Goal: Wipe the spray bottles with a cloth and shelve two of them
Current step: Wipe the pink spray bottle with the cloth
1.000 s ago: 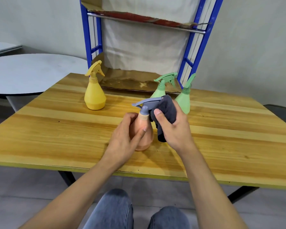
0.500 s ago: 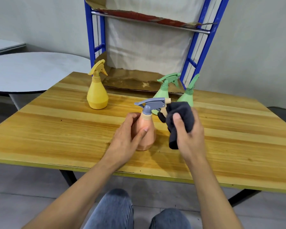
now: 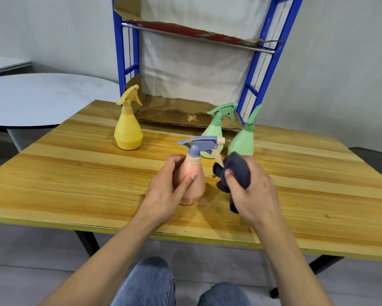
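A peach spray bottle (image 3: 195,186) with a grey-blue trigger head stands upright on the wooden table (image 3: 75,173). My left hand (image 3: 168,191) grips its body from the left. Just right of the bottle, my right hand (image 3: 254,193) holds a bunched dark grey cloth (image 3: 236,171), a small gap apart from the bottle's side. A yellow spray bottle (image 3: 128,131) stands at the back left. Two green spray bottles (image 3: 215,129) (image 3: 244,140) stand behind the cloth. The blue shelf rack (image 3: 252,85) rises beyond the table's far edge.
Worn cardboard (image 3: 176,112) lines the rack's lower shelf, level with the tabletop. A grey round table (image 3: 42,98) sits at the left. My knees in jeans (image 3: 150,283) show below the table's near edge.
My right hand has drawn the cloth off the bottle's trigger head, moving right and down to beside the body. My left hand has kept its hold on the bottle.
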Tool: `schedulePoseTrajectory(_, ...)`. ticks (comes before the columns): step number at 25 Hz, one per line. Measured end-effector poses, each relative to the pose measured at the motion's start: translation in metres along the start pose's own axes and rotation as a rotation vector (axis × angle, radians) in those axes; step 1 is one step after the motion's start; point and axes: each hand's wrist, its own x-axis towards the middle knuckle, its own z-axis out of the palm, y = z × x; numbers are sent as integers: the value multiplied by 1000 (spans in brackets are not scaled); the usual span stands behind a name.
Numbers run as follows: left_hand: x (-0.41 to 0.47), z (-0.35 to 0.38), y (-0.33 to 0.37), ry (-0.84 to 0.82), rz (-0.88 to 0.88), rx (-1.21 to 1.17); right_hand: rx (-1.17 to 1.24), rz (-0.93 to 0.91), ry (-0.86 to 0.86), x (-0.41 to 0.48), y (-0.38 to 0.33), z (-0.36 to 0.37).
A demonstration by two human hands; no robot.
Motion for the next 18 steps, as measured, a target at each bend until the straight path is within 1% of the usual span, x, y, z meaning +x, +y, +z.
schedulePoseTrajectory(1, -1, 1, 1, 4, -9, -19, 34, 41, 88, 1, -5, -10)
schedulePoseTrajectory(2, 0, 2, 1, 13, -18, -38, 80, 40, 175, 6, -15, -19)
schedulePoseTrajectory(3, 1, 3, 1, 20, -31, -56, 94, -12, 217, 15, -28, -28)
schedulePoseTrajectory(4, 3, 3, 1, 21, -46, -69, 47, -105, 199, 26, -45, -34)
schedulePoseTrajectory(6, 4, 3, 0, -8, -63, -67, -184, -354, 37, 52, -80, -39)
schedulePoseTrajectory(8, 1, 0, -2, -65, -82, -35, -516, -601, -172, 73, -106, -31)
schedulePoseTrajectory(9, 0, -1, -4, -80, -97, -23, -657, -687, -270, 80, -114, -24)
schedulePoseTrajectory(10, -2, -1, -6, -85, -111, -18, -760, -715, -374, 83, -118, -16)
schedulePoseTrajectory(11, -2, -1, -9, -84, -120, -25, -806, -683, -486, 85, -119, -7)
schedulePoseTrajectory(12, -1, 0, -12, -83, -122, -40, -789, -618, -580, 86, -119, 0)
schedulePoseTrajectory(13, -1, 1, -13, -80, -115, -53, -745, -567, -626, 88, -117, 5)
schedulePoseTrajectory(14, -1, 3, -13, -73, -113, -60, -719, -562, -613, 89, -114, 10)
schedulePoseTrajectory(18, -4, 7, -12, -43, -122, -64, -753, -689, -416, 87, -106, 19)
